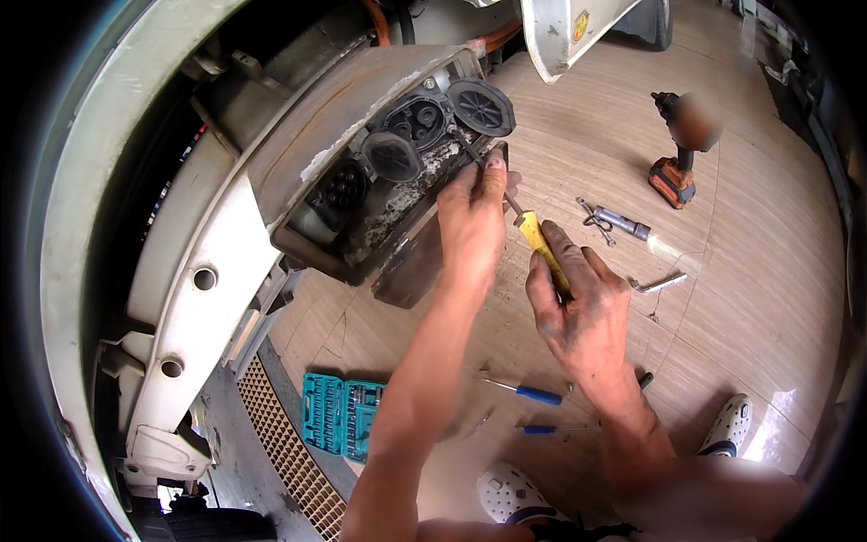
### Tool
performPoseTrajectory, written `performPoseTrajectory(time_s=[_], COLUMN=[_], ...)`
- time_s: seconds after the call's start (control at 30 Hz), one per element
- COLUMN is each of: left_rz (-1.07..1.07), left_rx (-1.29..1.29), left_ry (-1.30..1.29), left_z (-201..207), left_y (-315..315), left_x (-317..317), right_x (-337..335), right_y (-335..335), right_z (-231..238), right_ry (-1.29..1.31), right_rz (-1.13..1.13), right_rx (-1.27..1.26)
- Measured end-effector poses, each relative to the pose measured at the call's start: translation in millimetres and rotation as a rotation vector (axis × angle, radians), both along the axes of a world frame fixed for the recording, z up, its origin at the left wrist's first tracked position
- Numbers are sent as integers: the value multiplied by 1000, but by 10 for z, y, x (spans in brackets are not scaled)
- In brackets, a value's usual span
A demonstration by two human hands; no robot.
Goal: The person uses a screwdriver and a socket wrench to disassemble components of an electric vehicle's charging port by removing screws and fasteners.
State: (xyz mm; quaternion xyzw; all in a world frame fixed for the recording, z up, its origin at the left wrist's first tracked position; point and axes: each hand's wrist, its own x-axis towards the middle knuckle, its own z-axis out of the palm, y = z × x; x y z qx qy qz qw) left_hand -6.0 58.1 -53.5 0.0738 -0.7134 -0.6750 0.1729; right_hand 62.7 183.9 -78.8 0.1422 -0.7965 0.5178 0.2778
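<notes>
A screwdriver (534, 242) with a yellow handle is gripped by my right hand (582, 298), its fingers wrapped round the handle. Farther up, the fingers of my left hand (474, 212) close on its thin metal shaft. The shaft slants up and left, its tip end by the rim of a black round charging socket (422, 122). Beside that socket, a round ribbed cap (481, 107) hangs swung out, and another cap (392, 156) sits to its lower left. A second socket with several pin holes (344, 184) lies deeper in the grimy metal housing (325, 117).
A white vehicle body panel (203, 271) curves along the left. On the floor lie a cordless drill (675, 176), a lit flashlight (623, 222), wrenches (659, 283), blue-handled screwdrivers (539, 395), and a teal socket set case (323, 414). A floor grate (284, 434) runs at lower left.
</notes>
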Motion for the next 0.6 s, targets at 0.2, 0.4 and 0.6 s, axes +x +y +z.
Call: performPoseTrajectory(time_s=[0.2,0.4,0.6], left_rz=[-7,-27,-58], left_rx=[40,157,331], left_ry=[-1,18,-20], left_z=[24,117,81], left_y=[6,6,-40], left_x=[17,53,48], right_x=[34,61,18], right_y=[-50,-92,-185], right_z=[58,193,215], right_ry=[40,2,-196], right_rz=[-24,-6,86], right_rx=[188,226,-33])
